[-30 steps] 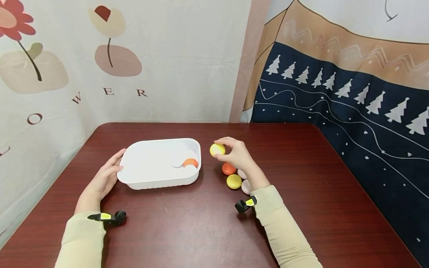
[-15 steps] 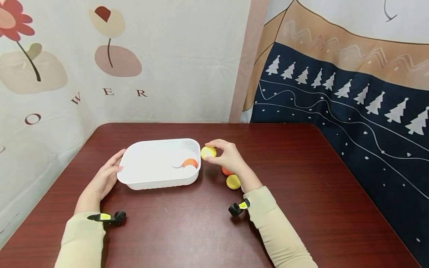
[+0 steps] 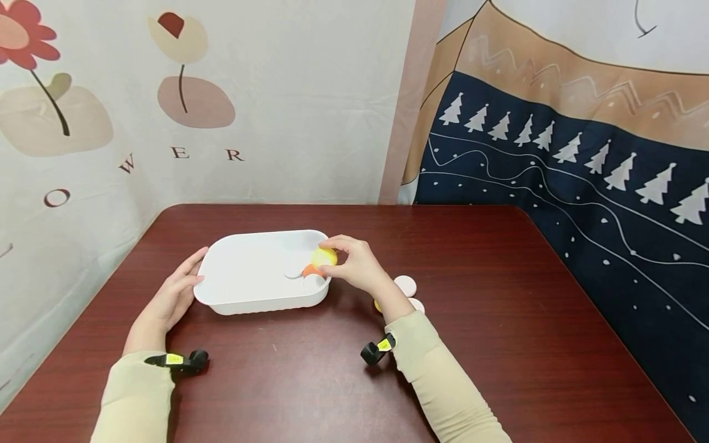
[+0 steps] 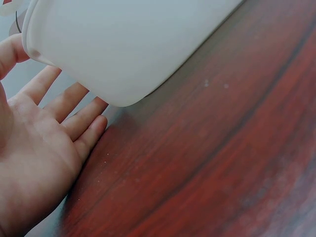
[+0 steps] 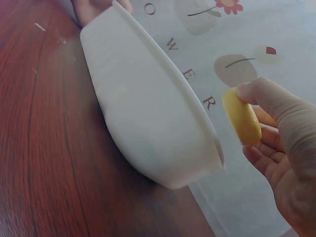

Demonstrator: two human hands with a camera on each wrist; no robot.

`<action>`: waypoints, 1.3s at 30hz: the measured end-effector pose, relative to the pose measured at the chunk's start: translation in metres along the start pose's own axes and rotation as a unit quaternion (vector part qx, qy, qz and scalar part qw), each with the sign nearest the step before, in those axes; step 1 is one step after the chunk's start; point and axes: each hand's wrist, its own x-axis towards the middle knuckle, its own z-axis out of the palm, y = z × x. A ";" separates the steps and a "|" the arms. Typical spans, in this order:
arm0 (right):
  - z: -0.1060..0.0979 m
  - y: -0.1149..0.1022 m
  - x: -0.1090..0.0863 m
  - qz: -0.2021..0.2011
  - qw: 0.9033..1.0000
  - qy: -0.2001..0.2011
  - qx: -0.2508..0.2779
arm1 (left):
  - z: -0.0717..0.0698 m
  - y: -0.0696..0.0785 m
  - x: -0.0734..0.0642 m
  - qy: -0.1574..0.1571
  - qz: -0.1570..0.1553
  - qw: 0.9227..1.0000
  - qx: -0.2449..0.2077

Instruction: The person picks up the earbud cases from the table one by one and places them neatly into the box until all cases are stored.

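A white plastic tub [image 3: 238,271] with rounded corners stands on the table. Against its left end rests my left hand [image 3: 170,296]; in the left wrist view the fingers [image 4: 61,101] reach straight along the end wall. My right hand [image 3: 357,264] pinches a thick yellow disc [image 3: 324,257] between thumb and fingers, over the tub's right rim. The right wrist view shows that yellow disc [image 5: 242,117] edge-on, above the rim. Inside the tub's right end lie an orange disc [image 3: 311,271], partly covered in the head view, and white discs [image 3: 293,271].
On the dark red table [image 3: 310,381], white discs [image 3: 406,285] lie beside my right wrist. Another yellow disc [image 3: 378,306] shows only its edge behind the wrist. Printed cloths [image 3: 310,111] hang behind the table.
My right hand has carried the yellow disc leftward, from beside the tub to over its right rim. The right forearm now hides the orange disc on the table. The left hand has stayed still.
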 end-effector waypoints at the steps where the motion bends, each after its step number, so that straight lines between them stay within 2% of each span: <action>1: 0.002 -0.001 0.001 -0.001 1.000 0.000 0.004 | 0.000 0.000 0.000 0.000 0.000 1.000 -0.001; 17: 0.034 -0.012 0.012 0.004 1.000 -0.020 0.002 | -0.001 0.001 0.000 -0.004 0.000 1.000 0.000; 27: 0.051 -0.014 0.016 -0.007 1.000 -0.025 0.001 | -0.001 0.001 0.000 -0.004 0.006 1.000 -0.005; 39: 0.057 -0.014 0.016 -0.010 1.000 -0.026 -0.003 | 0.000 0.001 -0.002 0.002 0.006 1.000 -0.008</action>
